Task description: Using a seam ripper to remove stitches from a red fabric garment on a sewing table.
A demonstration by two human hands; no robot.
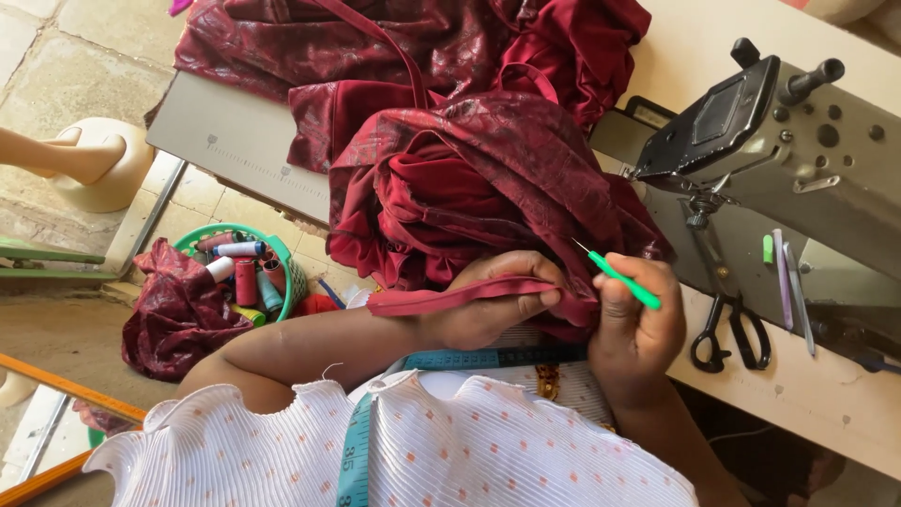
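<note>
Fabric [488, 178], dark red, lies bunched at the worktop's [826, 394] near edge. We see the left hand [493, 305] pinching its folded seam shut, while the right hand [638, 324], just beside, grips a green seam ripper [627, 282].

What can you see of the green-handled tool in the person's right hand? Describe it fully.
The green-handled tool is a slim seam-ripper-like pick: a bright green, plastic-looking handle ending in a thin pale metal tip. It slants up to the left, tip toward the dark red fabric. The right hand grips its lower end between thumb and fingers; the rest is bare.
</note>
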